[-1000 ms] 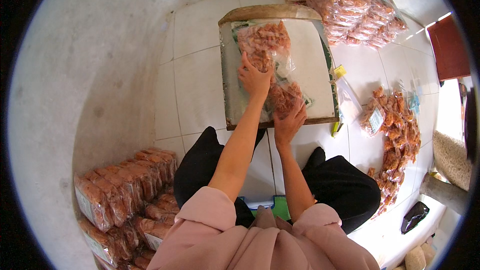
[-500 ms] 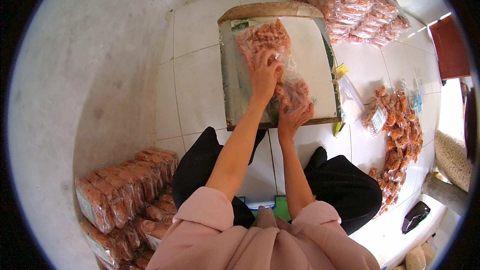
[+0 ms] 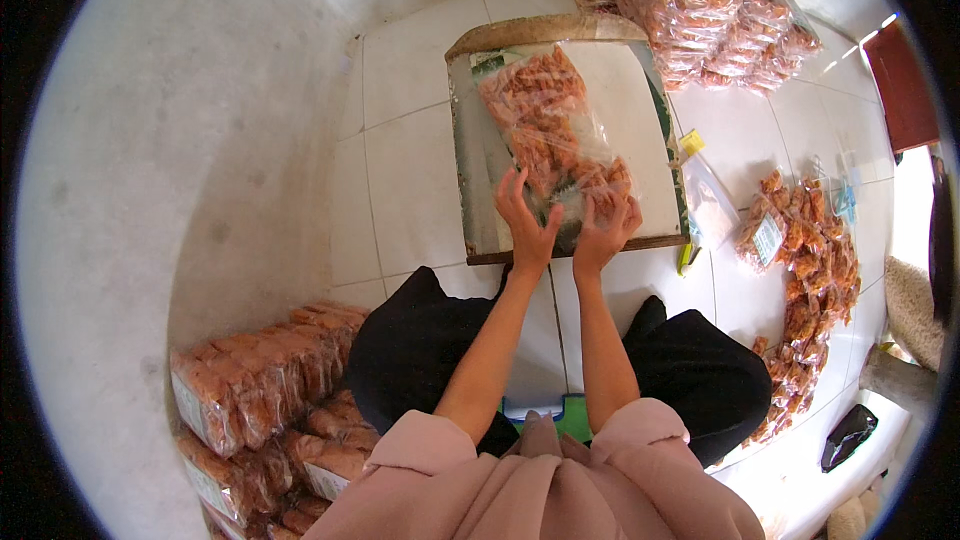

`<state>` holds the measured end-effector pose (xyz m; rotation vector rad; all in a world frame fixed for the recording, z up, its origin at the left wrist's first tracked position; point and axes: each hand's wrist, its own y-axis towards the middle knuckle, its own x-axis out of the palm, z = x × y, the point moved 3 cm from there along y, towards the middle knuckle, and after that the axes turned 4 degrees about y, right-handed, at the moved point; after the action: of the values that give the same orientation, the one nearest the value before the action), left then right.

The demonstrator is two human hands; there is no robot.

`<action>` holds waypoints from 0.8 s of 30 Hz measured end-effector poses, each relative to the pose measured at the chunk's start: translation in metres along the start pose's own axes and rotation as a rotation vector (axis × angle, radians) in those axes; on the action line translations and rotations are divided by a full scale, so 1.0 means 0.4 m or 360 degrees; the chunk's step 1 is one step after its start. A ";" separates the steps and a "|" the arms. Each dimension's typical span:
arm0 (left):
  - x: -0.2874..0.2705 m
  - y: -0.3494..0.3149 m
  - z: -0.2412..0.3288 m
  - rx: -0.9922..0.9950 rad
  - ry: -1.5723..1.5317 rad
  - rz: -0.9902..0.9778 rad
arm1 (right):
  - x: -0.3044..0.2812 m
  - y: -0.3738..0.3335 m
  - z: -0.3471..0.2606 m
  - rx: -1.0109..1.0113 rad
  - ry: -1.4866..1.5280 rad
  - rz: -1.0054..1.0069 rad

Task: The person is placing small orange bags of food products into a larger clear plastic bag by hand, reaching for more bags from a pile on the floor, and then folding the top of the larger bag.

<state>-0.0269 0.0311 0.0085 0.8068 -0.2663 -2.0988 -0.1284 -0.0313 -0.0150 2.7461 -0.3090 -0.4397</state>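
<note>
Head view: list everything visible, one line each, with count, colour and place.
Clear snack bag: one, orange pieces inside, on the board under both hands.
Wooden board: one, pale top, on the tiled floor ahead.
Stacked snack packs: many, orange, lower left by the wall.
Piled snack packs: many, orange, top right.
Loose snack bags: a heap, orange, right of the board.
Empty clear bags: a few, beside the board.
Black pouch: one, lower right.
Left hand: on the bag's near end.
Right hand: on the bag's near end.
</note>
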 end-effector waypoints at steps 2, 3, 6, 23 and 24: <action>-0.009 -0.064 -0.005 -0.0055 0.0049 0.0016 | 0.003 -0.006 -0.022 -0.0119 -0.0281 -0.0046; -0.005 -0.083 0.001 -0.0049 0.0019 -0.0079 | 0.004 -0.006 -0.031 -0.0247 -0.0577 -0.0075; 0.006 -0.086 0.001 -0.0004 -0.0022 -0.0233 | -0.010 0.003 -0.037 -0.0381 -0.0619 -0.0148; 0.008 -0.056 0.010 0.0018 -0.0191 -0.0456 | 0.045 0.035 -0.047 -0.0807 -0.0713 -0.0333; 0.004 -0.051 0.002 -0.0020 -0.0260 -0.0378 | 0.050 0.036 -0.055 -0.0831 -0.0780 -0.0291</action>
<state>-0.0413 0.0426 -0.0007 0.6877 -0.2543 -2.3918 -0.1049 -0.0433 0.0046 2.1356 -0.0423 -1.0769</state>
